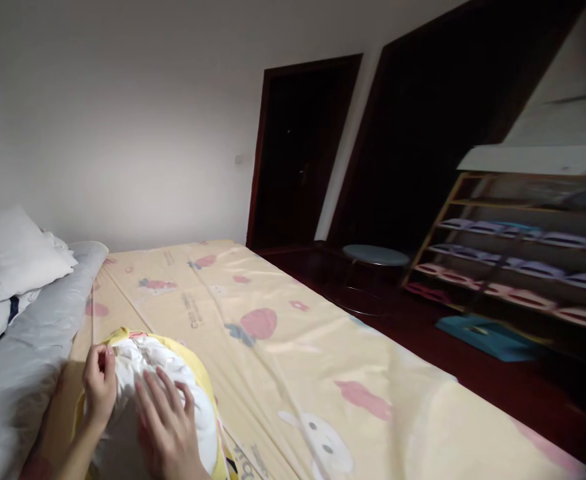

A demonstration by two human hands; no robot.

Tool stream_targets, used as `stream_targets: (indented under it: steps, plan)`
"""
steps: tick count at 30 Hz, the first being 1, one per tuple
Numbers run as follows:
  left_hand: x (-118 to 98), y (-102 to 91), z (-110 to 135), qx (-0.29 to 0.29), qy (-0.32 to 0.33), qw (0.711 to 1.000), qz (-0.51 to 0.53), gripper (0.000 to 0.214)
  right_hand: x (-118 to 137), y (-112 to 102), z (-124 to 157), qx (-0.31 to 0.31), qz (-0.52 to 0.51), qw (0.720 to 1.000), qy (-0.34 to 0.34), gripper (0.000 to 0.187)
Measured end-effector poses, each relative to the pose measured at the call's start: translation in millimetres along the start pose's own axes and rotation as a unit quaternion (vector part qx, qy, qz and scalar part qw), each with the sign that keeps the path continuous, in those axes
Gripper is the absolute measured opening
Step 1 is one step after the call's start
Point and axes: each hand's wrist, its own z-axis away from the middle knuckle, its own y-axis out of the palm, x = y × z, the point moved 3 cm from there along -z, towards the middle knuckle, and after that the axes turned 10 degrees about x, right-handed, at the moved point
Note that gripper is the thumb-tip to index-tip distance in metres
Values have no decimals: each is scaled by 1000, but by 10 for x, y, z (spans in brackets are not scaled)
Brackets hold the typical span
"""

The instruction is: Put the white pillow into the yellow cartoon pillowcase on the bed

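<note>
A pillow with white filling [147, 363] sits partly inside a yellow case [200, 380] at the near left of the bed. My left hand [99, 387] pinches the case's edge beside the white filling, fingers closed. My right hand [170, 427] lies on top of the white filling with its fingers spread and flat.
The bed carries a pale yellow sheet [283, 360] printed with strawberries and rabbits. Grey bedding [17, 360] and white pillows [17, 253] lie along the left. To the right are dark floor, a round stool [375, 257], a blue item [487, 337] and a wooden shoe rack [523, 247]. A dark doorway [297, 153] stands behind.
</note>
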Motion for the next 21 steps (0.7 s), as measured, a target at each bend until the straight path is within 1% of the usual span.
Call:
stream_targets:
  steps: [1, 3, 5, 7, 9, 11, 13, 14, 16, 19, 21]
  plan:
    - [-5, 10, -11, -1, -3, 1000, 5, 22, 32, -19, 47, 3, 9, 1000, -19, 52]
    - [-49, 22, -21, 9, -3, 1000, 17, 22, 84, 22, 87, 51, 16, 998, -37, 57]
    - [-110, 12, -17, 24, 3, 999, 29, 21, 119, 146, 57, 117, 1, 993, -33, 59]
    - [-163, -22, 6, 36, 21, 999, 30, 20, 162, 320, -25, 163, -32, 985, -33, 58]
    - [-194, -60, 50, 52, 46, 997, 24, 18, 216, 510, -142, 179, -54, 982, -33, 57]
    - [-197, -90, 106, 72, 68, 995, 18, 16, 263, 678, -273, 176, -58, 982, -25, 55]
    - [-164, -120, 153, 70, 74, 995, 17, 14, 273, 775, -384, 173, -59, 983, -9, 53]
    - [-134, -135, 165, 62, 68, 996, 16, 14, 258, 781, -421, 174, -62, 983, -1, 52]
    - [-45, -161, 164, 42, 40, 998, 15, 17, 196, 701, -436, 183, -70, 981, -2, 53]
    - [110, -189, 128, 7, -8, 1000, 22, 24, 72, 415, -292, 192, -77, 977, -45, 59]
    - [178, -194, 118, -12, -34, 999, 38, 28, 8, 215, -125, 165, -67, 982, -66, 62]
